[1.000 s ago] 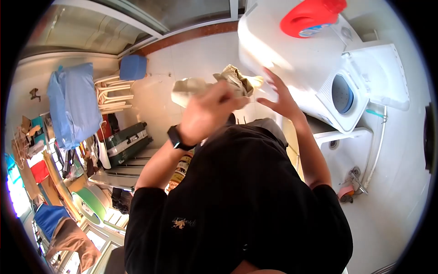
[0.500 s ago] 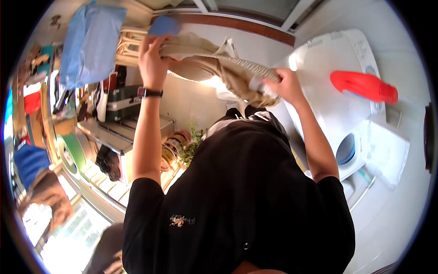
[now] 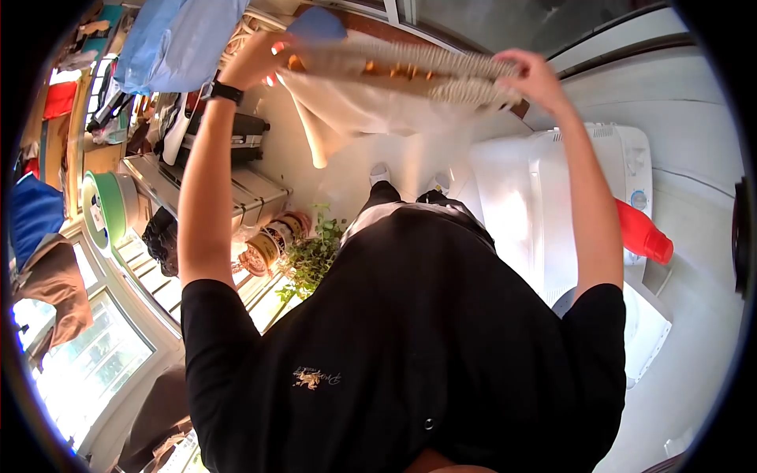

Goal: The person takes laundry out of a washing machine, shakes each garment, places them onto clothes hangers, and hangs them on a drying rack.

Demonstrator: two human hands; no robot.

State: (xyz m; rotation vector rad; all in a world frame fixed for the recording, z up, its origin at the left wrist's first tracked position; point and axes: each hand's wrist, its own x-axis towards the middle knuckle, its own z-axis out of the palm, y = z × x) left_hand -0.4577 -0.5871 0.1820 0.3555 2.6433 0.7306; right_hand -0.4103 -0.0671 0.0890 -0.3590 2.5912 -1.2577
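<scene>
A beige cloth garment (image 3: pixel 378 102) with a gathered, ribbed edge is stretched in the air between my two hands, smeared by motion along its top. My left hand (image 3: pixel 256 61), below a black wristwatch, grips its left end. The other end is pinched between the fingers of my right hand (image 3: pixel 532 77). Small orange marks show along the opening of the cloth. Its lower part hangs down in pale folds above the floor, near my feet.
A white washing machine (image 3: pixel 579 173) stands at the right with a red bottle (image 3: pixel 643 231) beside its panel. At the left are a blue cloth cover (image 3: pixel 183 43), a dark case (image 3: pixel 244 138), a metal rack, a green basin (image 3: pixel 106 209) and a leafy plant (image 3: pixel 314 256).
Both hands have risen and moved farther apart, spreading the garment wider. The view has turned, so the washing machine and bottle sit lower in it.
</scene>
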